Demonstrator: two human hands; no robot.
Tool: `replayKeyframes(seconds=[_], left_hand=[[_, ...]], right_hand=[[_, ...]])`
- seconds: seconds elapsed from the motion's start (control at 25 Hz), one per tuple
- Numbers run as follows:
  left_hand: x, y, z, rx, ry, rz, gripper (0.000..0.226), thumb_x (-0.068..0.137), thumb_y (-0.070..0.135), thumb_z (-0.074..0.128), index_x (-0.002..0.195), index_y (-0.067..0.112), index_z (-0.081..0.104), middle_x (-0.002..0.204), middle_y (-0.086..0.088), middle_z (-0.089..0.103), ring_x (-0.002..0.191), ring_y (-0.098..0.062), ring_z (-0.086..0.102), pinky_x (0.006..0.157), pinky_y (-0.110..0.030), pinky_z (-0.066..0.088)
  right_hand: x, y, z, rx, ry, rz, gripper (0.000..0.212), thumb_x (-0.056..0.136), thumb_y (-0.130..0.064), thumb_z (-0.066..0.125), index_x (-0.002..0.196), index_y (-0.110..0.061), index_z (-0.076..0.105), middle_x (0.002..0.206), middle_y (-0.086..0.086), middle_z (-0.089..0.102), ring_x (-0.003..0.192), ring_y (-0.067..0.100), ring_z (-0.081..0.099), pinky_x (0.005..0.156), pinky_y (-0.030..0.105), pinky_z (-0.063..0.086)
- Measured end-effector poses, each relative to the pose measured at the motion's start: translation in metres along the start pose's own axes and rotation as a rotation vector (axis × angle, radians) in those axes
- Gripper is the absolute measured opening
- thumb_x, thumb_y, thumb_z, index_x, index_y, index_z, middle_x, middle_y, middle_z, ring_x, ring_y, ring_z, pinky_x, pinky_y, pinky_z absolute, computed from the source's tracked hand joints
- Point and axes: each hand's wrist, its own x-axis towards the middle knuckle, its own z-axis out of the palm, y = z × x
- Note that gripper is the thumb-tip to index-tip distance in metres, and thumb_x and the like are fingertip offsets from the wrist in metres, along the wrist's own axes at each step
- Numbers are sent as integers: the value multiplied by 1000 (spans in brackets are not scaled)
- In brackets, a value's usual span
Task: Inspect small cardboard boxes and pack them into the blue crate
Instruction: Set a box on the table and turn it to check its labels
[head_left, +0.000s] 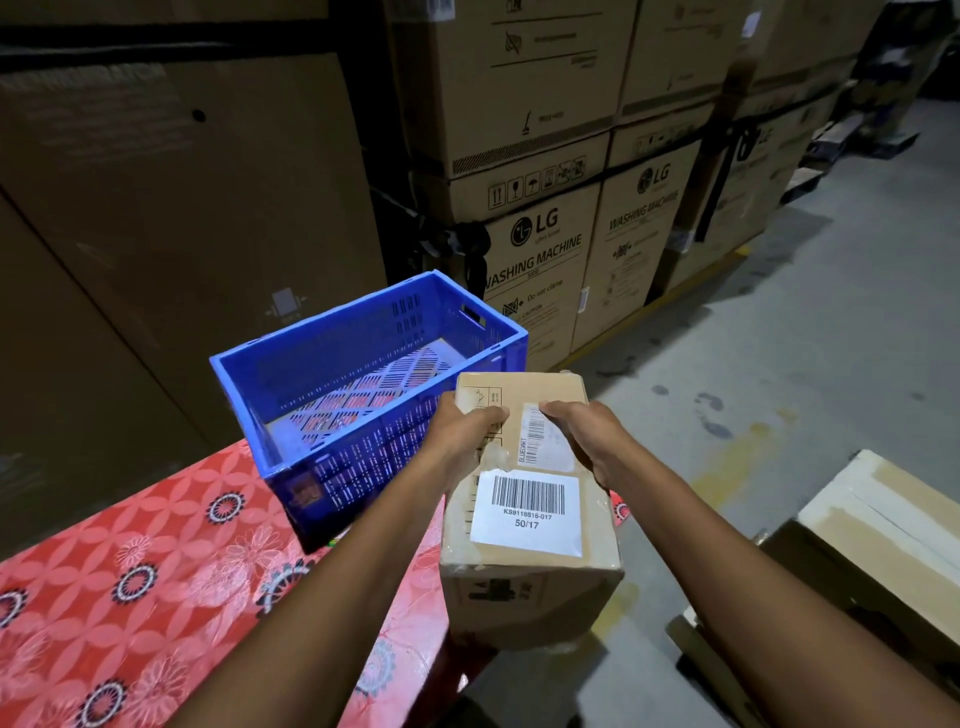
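Note:
I hold a small cardboard box (530, 566) in the air, just right of the table's edge. A white barcode label reading 50/17 covers its top face. My left hand (465, 441) grips the box's left side with the thumb over the top. My right hand (584, 434) grips its right side, thumb on a smaller barcode sticker. The blue crate (291, 379) stands on the table to the left of the box, slotted walls and floor showing, with nothing visible inside.
A red floral cloth (156, 582) covers the table under the crate. Large washing machine cartons (545, 249) are stacked behind, and a tall carton (156, 208) stands at the left. A white-topped carton (883, 525) sits on the concrete floor (805, 338) at the right.

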Motion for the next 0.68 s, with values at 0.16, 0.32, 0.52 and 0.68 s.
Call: replayKeyframes(seconds=[0.16, 0.32, 0.52, 0.68], left_hand=[[4, 1, 2, 31, 42, -13, 44, 89, 4, 73, 126, 17, 53, 112, -9, 74, 96, -27, 74, 80, -47, 63], [-2, -4, -1, 34, 29, 32, 44, 88, 14, 76, 128, 18, 56, 112, -9, 75, 91, -25, 77, 76, -48, 64], [-25, -10, 8, -25, 43, 101, 47, 87, 45, 72, 126, 25, 57, 112, -4, 75, 94, -23, 76, 81, -52, 62], [-52, -26, 22, -42, 19, 146, 59, 77, 61, 70, 123, 26, 59, 108, 0, 76, 97, -21, 75, 89, -50, 60]], right_hand=[[11, 3, 0, -68, 16, 25, 38, 87, -29, 71, 120, -14, 61, 95, 5, 79, 80, 24, 78, 82, 44, 62], [6, 7, 0, -135, 82, -30, 44, 80, -46, 69, 114, -18, 66, 94, 0, 79, 79, 22, 78, 85, 47, 62], [-18, 12, -8, -233, 158, -112, 51, 87, -68, 54, 111, -26, 69, 97, -4, 77, 84, 19, 76, 84, 43, 61], [-51, 30, -31, -288, 214, -218, 56, 87, -75, 45, 107, -30, 71, 95, -7, 78, 85, 18, 75, 88, 48, 60]])
